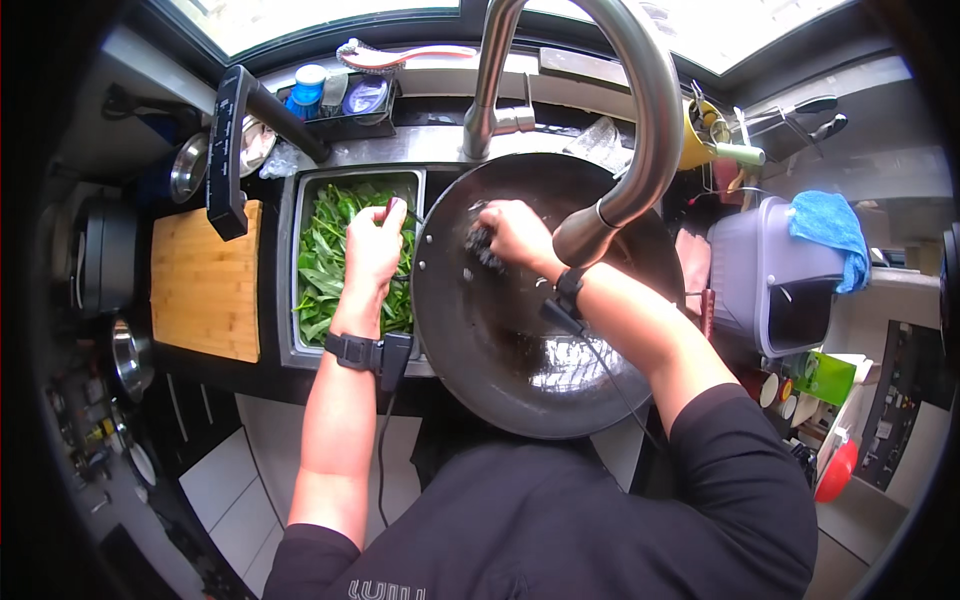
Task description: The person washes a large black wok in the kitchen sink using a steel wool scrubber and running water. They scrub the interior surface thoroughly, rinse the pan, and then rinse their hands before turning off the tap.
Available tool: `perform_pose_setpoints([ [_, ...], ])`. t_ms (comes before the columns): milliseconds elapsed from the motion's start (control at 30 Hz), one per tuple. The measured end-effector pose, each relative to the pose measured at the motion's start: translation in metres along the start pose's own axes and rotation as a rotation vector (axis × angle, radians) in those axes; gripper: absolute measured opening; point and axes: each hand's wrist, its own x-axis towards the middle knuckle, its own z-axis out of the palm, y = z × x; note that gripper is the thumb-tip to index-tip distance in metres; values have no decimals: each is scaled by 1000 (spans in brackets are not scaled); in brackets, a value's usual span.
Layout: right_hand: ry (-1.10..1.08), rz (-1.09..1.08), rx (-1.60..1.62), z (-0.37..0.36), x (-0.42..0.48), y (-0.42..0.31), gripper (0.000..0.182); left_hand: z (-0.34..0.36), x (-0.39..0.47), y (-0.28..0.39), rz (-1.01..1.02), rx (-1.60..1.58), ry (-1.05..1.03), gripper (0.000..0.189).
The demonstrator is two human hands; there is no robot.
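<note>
A large dark wok (480, 367) rests over the sink under the faucet, with some shiny water (574, 364) in its lower part. My left hand (373, 244) is closed at the wok's left edge, beside the rivets, apparently around its handle, which is mostly hidden by my fingers. Inside the wok, my right hand (517, 232) presses a dark mesh scouring pad (484, 247) against the upper left of the inner wall. Green leafy vegetables (319, 277) fill the sink basin (289, 330) beneath and beside my left hand.
The curved metal faucet (656, 90) arches over the wok, its spout close to my right wrist. A wooden cutting board (206, 292) lies at left. On the right stand a lavender bin (739, 277) with a blue cloth (829, 229) and a yellow utensil holder (694, 142). A handled brush (405, 56) lies behind.
</note>
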Motion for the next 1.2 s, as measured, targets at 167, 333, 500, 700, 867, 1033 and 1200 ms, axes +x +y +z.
perform_pose_setpoints([
  [167,-405,-72,214,11,-39,-29,26,0,3,2,16,-12,2,33],
  [333,-671,51,65,-33,-91,-27,17,-1,7,-5,0,-23,3,32],
  [500,-570,207,-281,-77,-116,26,17,-2,8,-6,-12,-18,0,33],
  [700,-201,188,-213,-52,-80,90,16,0,4,3,-22,-22,4,34],
  [867,-292,-3,-230,-14,-45,54,23,0,7,0,-7,1,47,31],
  [1033,-503,-98,56,-13,-80,1,22,-1,9,-4,-41,-12,23,32],
  [1200,-599,100,-172,-63,-119,24,19,-2,9,-6,-53,-18,-11,35],
])
